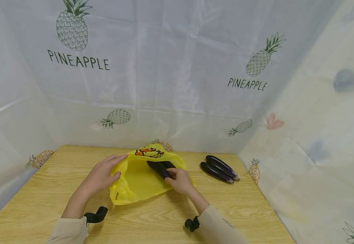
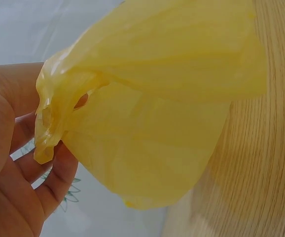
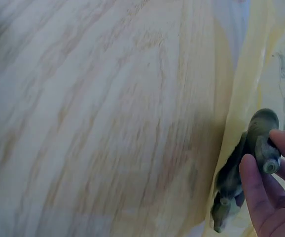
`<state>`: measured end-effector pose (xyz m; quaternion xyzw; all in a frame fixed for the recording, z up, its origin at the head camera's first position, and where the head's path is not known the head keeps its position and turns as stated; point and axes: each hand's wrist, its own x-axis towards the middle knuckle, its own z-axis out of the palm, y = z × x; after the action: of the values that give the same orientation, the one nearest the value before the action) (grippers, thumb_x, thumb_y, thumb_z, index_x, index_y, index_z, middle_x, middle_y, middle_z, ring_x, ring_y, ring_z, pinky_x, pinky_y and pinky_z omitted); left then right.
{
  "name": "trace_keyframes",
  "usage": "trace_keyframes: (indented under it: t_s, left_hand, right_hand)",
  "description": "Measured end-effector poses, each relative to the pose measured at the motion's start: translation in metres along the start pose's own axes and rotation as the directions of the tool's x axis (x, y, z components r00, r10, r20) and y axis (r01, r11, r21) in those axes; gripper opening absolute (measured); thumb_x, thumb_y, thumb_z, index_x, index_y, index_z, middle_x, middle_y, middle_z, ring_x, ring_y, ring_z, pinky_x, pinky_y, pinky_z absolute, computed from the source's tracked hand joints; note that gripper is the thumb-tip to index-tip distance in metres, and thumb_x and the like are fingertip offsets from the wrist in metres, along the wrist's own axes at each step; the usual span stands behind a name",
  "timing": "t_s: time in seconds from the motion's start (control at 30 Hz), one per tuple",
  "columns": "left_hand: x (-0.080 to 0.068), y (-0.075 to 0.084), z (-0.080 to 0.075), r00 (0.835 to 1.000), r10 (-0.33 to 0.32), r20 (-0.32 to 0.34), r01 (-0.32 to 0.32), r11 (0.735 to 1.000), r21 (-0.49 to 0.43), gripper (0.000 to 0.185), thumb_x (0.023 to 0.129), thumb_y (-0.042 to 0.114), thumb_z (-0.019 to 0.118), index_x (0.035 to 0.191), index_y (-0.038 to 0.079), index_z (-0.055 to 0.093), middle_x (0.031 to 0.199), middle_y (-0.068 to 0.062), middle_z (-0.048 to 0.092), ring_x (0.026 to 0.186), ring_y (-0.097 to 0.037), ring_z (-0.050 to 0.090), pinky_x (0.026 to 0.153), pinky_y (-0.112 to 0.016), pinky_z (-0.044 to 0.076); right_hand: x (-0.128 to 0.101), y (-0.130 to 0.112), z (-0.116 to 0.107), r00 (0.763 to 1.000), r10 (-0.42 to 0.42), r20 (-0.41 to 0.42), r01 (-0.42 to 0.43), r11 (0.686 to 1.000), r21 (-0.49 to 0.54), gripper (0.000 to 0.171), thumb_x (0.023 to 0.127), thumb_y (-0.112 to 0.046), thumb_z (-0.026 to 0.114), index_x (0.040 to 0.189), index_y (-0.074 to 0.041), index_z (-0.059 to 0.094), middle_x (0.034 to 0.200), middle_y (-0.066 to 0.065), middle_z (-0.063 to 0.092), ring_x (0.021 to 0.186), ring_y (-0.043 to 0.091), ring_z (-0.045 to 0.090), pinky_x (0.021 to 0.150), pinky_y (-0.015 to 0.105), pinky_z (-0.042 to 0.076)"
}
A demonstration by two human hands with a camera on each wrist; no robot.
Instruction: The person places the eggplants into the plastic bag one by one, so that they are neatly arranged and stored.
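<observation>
The spread left hand (image 1: 100,173) apparently propped the thin yellow plastic bag (image 1: 141,181) open, giving the right hand (image 1: 181,181), pinching a long dark-purple eggplant (image 3: 263,132), room inside.

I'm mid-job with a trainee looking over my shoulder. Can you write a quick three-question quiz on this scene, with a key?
1. True or false: the loose eggplants lie on the table to the right of the bag, as the head view shows it.

2. Fill in the blank: the left hand is at the edge of a bag coloured ____.

3. Multiple choice: what do the fingers of the right hand hold?
A. The table's edge
B. A dark eggplant
C. Nothing

Key: 1. True. 2. Yellow. 3. B.
</observation>
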<state>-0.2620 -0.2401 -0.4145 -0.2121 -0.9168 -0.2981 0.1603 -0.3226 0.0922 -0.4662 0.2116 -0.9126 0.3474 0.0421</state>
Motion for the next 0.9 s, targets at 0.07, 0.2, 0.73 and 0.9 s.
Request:
trace_keyframes:
  t_s: [0.07, 0.2, 0.73, 0.9]
  left_hand:
    - [0.0, 0.0, 0.0, 1.0, 0.0, 0.0, 0.0, 1.0, 0.001, 0.067, 0.094, -0.002, 0.072, 0.157, 0.006, 0.052, 0.143, -0.018, 0.062, 0.121, -0.04, 0.065, 0.093, -0.056, 0.057]
    - [0.0, 0.0, -0.001, 1.0, 0.0, -0.005, 0.0, 1.0, -0.003, 0.067, 0.094, -0.002, 0.072, 0.157, 0.007, 0.052, 0.143, -0.019, 0.063, 0.123, -0.041, 0.064, 0.095, -0.059, 0.057]
    - [0.0, 0.002, 0.001, 1.0, 0.014, -0.015, -0.014, 1.0, -0.004, 0.067, 0.093, -0.004, 0.072, 0.157, 0.007, 0.053, 0.141, -0.017, 0.064, 0.124, -0.041, 0.063, 0.096, -0.059, 0.056]
    - [0.0, 0.0, 0.002, 1.0, 0.009, -0.005, -0.009, 1.0, 0.006, 0.067, 0.093, -0.003, 0.072, 0.157, 0.007, 0.052, 0.142, -0.017, 0.063, 0.125, -0.041, 0.063, 0.097, -0.06, 0.056]
  right_hand:
    - [0.002, -0.002, 0.003, 1.0, -0.004, -0.006, 0.003, 1.0, -0.012, 0.04, 0.097, -0.013, 0.076, 0.134, 0.001, 0.071, 0.112, 0.013, 0.077, 0.099, 0.025, 0.072, 0.084, 0.04, 0.06]
    - [0.005, -0.005, 0.008, 1.0, -0.013, -0.016, 0.013, 1.0, -0.017, 0.04, 0.096, -0.011, 0.076, 0.134, 0.003, 0.071, 0.111, 0.015, 0.077, 0.097, 0.025, 0.072, 0.081, 0.038, 0.059]
    - [0.008, -0.002, 0.026, 0.999, 0.01, -0.038, -0.012, 0.999, -0.041, 0.038, 0.095, -0.013, 0.079, 0.13, -0.001, 0.073, 0.11, 0.013, 0.076, 0.1, 0.028, 0.071, 0.085, 0.044, 0.061]
    - [0.01, -0.009, 0.028, 0.998, 0.036, -0.051, -0.041, 0.994, -0.103, 0.037, 0.094, -0.016, 0.081, 0.129, -0.005, 0.073, 0.109, 0.01, 0.076, 0.097, 0.024, 0.071, 0.085, 0.042, 0.06]
